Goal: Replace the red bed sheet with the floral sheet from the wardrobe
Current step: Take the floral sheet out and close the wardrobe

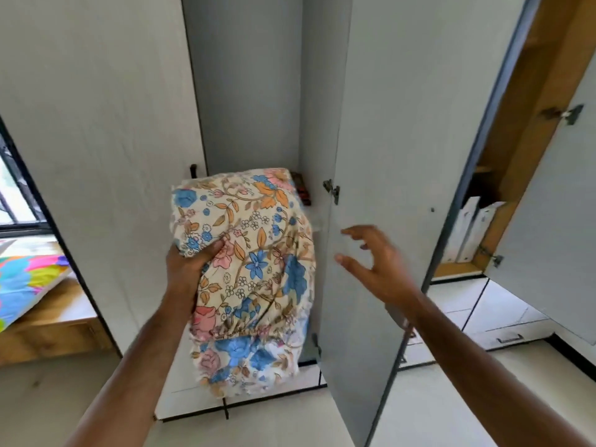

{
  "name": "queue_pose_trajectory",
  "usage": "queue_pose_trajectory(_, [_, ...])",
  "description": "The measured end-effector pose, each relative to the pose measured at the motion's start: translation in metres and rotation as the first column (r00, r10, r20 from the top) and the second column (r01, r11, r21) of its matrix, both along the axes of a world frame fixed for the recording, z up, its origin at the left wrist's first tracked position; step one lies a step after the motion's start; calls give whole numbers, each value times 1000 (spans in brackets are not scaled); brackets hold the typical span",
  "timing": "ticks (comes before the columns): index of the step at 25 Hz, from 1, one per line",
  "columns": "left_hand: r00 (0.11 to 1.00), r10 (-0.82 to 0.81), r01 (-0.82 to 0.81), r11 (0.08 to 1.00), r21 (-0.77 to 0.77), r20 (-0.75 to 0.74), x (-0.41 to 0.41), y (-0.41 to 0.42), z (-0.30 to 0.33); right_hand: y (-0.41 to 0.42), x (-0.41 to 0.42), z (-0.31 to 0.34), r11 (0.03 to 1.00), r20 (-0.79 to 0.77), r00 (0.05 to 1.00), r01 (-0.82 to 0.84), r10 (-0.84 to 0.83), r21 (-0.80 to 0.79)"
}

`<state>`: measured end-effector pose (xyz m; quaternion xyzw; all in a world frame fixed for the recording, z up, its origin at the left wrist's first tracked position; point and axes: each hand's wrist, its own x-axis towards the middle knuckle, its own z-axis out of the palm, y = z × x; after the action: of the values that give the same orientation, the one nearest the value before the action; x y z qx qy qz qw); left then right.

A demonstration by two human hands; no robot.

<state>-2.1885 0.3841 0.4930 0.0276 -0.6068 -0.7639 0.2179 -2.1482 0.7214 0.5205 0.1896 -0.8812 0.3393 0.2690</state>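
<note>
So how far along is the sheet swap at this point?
Early. Done: the wardrobe door stands open. In hand: the left hand has a grip on the bundled floral sheet, in front of the open wardrobe; the right hand is open beside the door. Left: stripping the red sheet and fitting this one; the bed is not visible here.

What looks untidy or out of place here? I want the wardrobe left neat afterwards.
Nothing is damaged or spilled. The floral sheet is a loose bundle in the left hand, not folded, and two wardrobe doors stand open.

A bright multicoloured pillow (25, 285) lies on a wooden ledge (54, 330) by the window (16, 201); white boards (467, 227), perhaps shelf parts, lean inside a side cabinet.
</note>
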Motion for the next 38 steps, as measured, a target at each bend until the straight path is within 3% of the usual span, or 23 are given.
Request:
queue_pose_trajectory(2, [997,42,-48,995,-89,-64,4,17,10,43,9,0,971,-331,913,234,-237,-50])
queue_pose_trajectory(3, [994,44,-56,990,-127,-100,5,25,13,61,8,2,937,-346,870,321,-350,-141])
queue_pose_trajectory(5, [990,46,-68,985,-161,-133,10,45,15,87,-1,9,858,-130,893,362,-432,-364])
queue_pose_trajectory(7, [989,53,-76,982,-172,-137,15,62,14,106,-13,18,772,131,964,265,-233,-578])
queue_pose_trajectory(9, [990,69,-91,980,-174,-126,20,73,9,116,-27,21,708,232,973,170,-10,-685])
queue_pose_trajectory(15, [983,142,-157,978,-136,-115,37,80,2,101,-27,13,669,197,980,133,21,-731])
queue_pose_trajectory(19, [966,224,-241,960,-140,-127,49,55,9,51,-11,10,743,140,986,30,86,-669])
queue_pose_trajectory(21, [947,290,-310,939,-150,-141,55,37,14,13,-10,8,769,135,974,-56,183,-637])
queue_pose_trajectory(26, [876,457,-481,854,-200,-154,62,-21,16,-81,-48,5,682,213,839,-230,500,-694])
queue_pose_trajectory(32, [844,514,-536,816,-215,-155,44,-99,8,-196,-132,-1,717,191,867,-237,461,-656])
queue_pose_trajectory(38, [869,447,-488,845,-219,-211,-8,-161,30,-240,-192,2,772,184,899,-220,398,-597])
